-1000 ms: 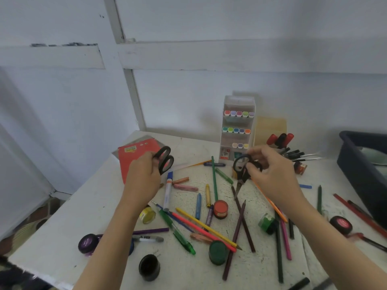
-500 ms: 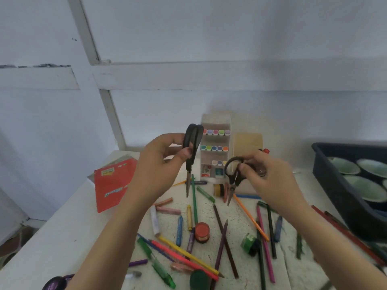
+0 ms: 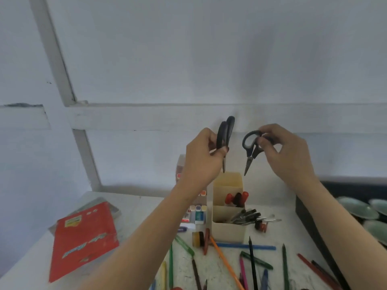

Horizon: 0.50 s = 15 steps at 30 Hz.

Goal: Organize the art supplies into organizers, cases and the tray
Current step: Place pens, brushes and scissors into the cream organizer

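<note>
My left hand [image 3: 202, 156] grips a pair of black-handled scissors [image 3: 225, 135], blades pointing down. My right hand [image 3: 287, 151] pinches a second, smaller pair of grey-black scissors [image 3: 250, 146] by the handles, tips down. Both pairs hang just above a cream desk organizer [image 3: 228, 208] at the back of the white table [image 3: 31, 256]. Red-capped markers [image 3: 237, 198] stand in the organizer and dark pens [image 3: 247, 215] lean out of its lower compartment. My left forearm partly hides a white marker rack [image 3: 198, 212].
A red booklet [image 3: 83, 239] lies on a clear case at the left. A dark tray [image 3: 326, 218] holding pale green dishes [image 3: 356, 208] sits at the right. Loose pencils, crayons and pens [image 3: 226, 262] are scattered over the front of the table.
Both hands have lifted the scissors up off the table and carried them back and right, from over the scattered pencils to above the cream organizer. The view has tilted upward.
</note>
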Each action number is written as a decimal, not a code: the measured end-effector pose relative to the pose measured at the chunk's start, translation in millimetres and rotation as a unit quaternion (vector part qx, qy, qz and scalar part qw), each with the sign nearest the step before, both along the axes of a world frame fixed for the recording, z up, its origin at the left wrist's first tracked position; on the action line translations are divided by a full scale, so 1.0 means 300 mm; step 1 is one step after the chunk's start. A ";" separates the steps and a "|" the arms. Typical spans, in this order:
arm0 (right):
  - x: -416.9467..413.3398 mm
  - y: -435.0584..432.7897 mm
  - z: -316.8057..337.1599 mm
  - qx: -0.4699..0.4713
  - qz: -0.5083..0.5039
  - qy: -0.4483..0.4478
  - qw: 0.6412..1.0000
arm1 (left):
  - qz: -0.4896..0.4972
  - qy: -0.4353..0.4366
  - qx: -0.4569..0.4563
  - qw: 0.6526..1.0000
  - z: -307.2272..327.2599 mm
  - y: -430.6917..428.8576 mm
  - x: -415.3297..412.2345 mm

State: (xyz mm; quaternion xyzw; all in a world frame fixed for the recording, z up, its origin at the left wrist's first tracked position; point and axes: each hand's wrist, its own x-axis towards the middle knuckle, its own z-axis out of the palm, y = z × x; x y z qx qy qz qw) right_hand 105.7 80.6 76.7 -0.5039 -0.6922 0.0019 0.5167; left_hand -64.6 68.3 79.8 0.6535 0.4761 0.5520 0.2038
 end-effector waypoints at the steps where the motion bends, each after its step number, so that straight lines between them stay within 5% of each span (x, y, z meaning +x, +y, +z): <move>1: 0.004 0.019 -0.023 -0.019 0.006 0.006 1.000 | -0.002 0.009 -0.012 1.000 -0.016 0.022 0.014; 15: 0.018 0.195 -0.257 -0.182 0.047 0.031 0.982 | 0.004 0.112 -0.130 0.985 -0.157 0.169 0.110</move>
